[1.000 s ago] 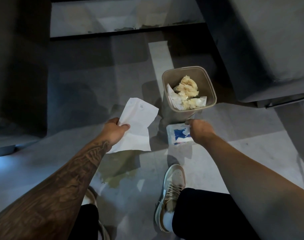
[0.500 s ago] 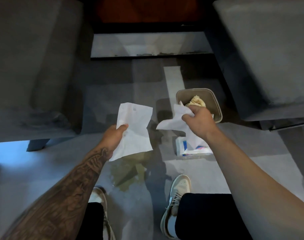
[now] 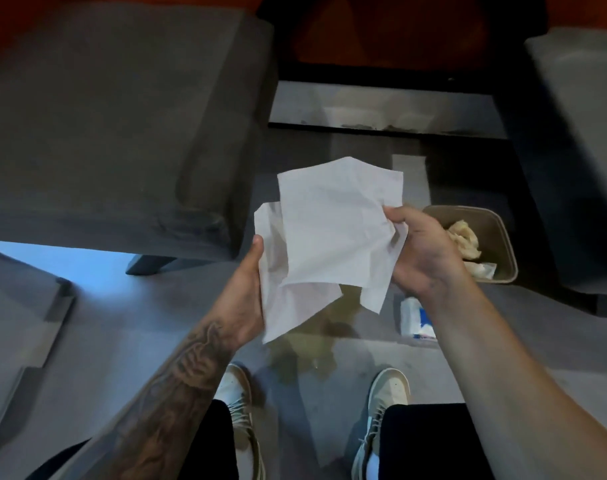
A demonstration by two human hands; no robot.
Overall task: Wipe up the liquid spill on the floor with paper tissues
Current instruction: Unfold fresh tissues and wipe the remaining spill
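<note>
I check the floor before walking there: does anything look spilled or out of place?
Yes. A yellowish puddle lies unwiped on the floor below the tissues, ahead of the shoes, beside the tissue pack.

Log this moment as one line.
left hand: holds lower tissue | right hand: pinches upper tissue | spill: on floor, not yet wiped | bin: used tissues inside | tissue pack: beside bin
</note>
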